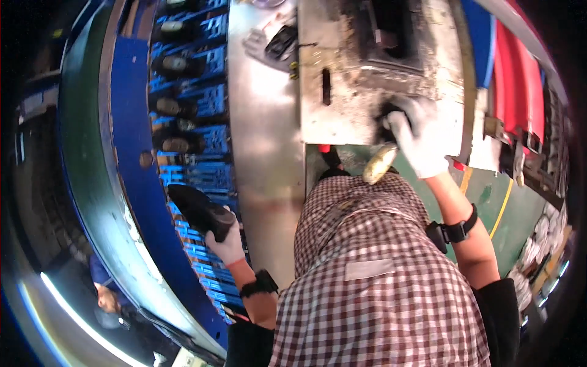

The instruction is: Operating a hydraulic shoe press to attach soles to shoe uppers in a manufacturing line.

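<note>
Gripped at one end by the gloved left hand point(227, 243), a black shoe point(199, 208) slants forward-left, well away from the right hand point(420, 131), whose blurred hold cannot be told.

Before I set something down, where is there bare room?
Bare: the metal strip between the blue rack and bench, this side of the glove. Crowded: the rack, lined with shoes, and the bench around the right hand.

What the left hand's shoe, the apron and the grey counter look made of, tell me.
Shoe: leather or a synthetic look-alike, smooth; the dark surface with faint sheen leaves both open.
Apron: woven cloth, perhaps cotton or a blend, matte, judging by its checks and soft folds.
Counter: bare metal, likely steel, satin, given its blurred highlights.
</note>
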Demonstrator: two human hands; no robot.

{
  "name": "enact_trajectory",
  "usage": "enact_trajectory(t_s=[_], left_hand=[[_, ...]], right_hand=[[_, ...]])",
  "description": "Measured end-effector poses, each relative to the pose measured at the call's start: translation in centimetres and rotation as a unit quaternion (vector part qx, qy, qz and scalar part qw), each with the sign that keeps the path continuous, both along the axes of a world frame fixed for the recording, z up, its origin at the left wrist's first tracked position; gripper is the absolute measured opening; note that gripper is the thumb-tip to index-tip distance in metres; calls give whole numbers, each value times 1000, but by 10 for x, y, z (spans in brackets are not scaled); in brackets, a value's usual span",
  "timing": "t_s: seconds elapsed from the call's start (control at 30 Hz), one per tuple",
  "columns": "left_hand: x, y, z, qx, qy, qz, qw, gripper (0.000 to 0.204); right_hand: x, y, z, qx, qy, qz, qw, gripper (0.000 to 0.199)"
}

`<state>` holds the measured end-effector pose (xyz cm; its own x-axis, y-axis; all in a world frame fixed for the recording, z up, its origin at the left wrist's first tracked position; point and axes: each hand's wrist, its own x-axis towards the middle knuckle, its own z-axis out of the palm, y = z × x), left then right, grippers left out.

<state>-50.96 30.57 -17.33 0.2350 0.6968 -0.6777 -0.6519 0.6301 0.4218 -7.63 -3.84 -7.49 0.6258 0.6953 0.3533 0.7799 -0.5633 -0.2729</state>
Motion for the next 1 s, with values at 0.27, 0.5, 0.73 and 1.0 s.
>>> enact_trajectory(t_s=[0.27, 0.5, 0.73, 1.0], left_hand=[[215, -87, 64, 68, -189, -426, 882, 80], [361, -127, 143, 573, 114, -509, 632, 83], [380, -141, 222, 878, 88, -135, 451, 62], [454, -132, 293, 925, 118, -144, 332, 72]], right_hand=[[-26, 48, 19, 144, 447, 124, 874, 104], [42, 43, 5, 445, 450, -81, 770, 96], [153, 67, -22, 93, 175, -299, 934, 72], [134, 80, -36, 3, 146, -327, 933, 80]])
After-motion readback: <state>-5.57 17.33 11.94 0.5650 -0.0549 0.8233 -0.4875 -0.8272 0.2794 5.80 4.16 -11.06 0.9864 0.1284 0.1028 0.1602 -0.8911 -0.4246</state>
